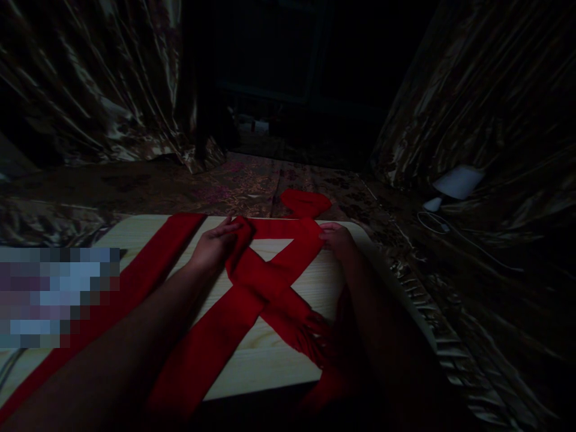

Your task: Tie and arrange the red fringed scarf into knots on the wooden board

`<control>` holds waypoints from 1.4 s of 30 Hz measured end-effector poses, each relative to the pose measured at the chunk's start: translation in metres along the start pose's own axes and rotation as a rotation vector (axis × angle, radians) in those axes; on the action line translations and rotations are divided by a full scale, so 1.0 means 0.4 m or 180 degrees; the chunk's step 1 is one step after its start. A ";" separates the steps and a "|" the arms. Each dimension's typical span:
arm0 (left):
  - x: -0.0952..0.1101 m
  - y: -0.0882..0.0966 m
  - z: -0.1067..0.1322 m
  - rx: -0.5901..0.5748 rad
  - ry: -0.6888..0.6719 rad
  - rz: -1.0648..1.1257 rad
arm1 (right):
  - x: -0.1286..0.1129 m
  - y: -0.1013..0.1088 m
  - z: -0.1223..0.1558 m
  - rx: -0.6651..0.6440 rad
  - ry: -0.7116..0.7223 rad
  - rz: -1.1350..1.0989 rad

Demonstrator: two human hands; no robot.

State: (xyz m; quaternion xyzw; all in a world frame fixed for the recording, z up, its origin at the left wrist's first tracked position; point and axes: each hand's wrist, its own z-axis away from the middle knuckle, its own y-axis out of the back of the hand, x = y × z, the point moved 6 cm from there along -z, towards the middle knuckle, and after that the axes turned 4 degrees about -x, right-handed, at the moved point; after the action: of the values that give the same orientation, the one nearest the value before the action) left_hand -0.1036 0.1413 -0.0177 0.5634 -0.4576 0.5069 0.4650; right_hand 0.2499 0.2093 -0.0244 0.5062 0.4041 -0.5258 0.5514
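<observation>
A long red scarf (252, 288) lies crossed over itself on a pale wooden board (279, 360). Its fringed end (306, 336) points toward me at the lower middle. My left hand (216, 243) rests on the scarf's upper left bend, fingers stretched over the fabric. My right hand (336, 239) pinches the scarf's upper right corner at the board's far edge. A second red band (148, 270) runs diagonally down the board's left side. The room is very dim.
A small red cloth piece (305, 203) lies just beyond the board on patterned fabric. Shiny patterned drapes hang at left and right. A white lamp-like object (454, 185) with a cord sits at right. A blurred patch covers the left.
</observation>
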 end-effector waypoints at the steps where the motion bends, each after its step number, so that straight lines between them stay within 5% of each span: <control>1: -0.002 0.005 -0.002 0.0031 -0.0054 -0.0287 | -0.003 0.007 -0.003 0.0159 0.0094 0.0094; 5: 0.000 0.012 -0.004 0.0030 -0.0394 -0.1288 | -0.007 0.034 -0.018 0.0740 0.0341 0.0428; 13: 0.030 0.016 0.009 0.0341 -0.0793 -0.2603 | 0.019 0.030 -0.045 0.0769 0.0398 0.1043; 24: -0.007 -0.024 0.005 -0.0200 -0.1106 -0.3071 | 0.016 0.036 -0.047 0.0832 0.0747 0.1211; 29: -0.021 -0.034 0.002 -0.0447 -0.1176 -0.3511 | 0.004 0.024 -0.034 0.0905 0.0575 0.1878; 33: -0.004 -0.032 0.015 -0.0387 -0.1276 -0.3564 | -0.027 -0.011 -0.011 0.1031 0.1063 0.2960; 37: 0.050 -0.006 0.039 0.0127 -0.1227 -0.3607 | -0.054 -0.040 0.012 0.1189 0.1668 0.3445; 42: 0.089 -0.025 0.056 0.0193 -0.1550 -0.4047 | -0.055 -0.082 0.022 0.0773 0.2038 0.3631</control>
State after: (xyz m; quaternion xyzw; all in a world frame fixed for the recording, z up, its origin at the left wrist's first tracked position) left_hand -0.0879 0.1192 0.0162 0.8336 -0.1148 0.0065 0.5402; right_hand 0.2138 0.2065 -0.0059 0.8304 0.1545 -0.0170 0.5351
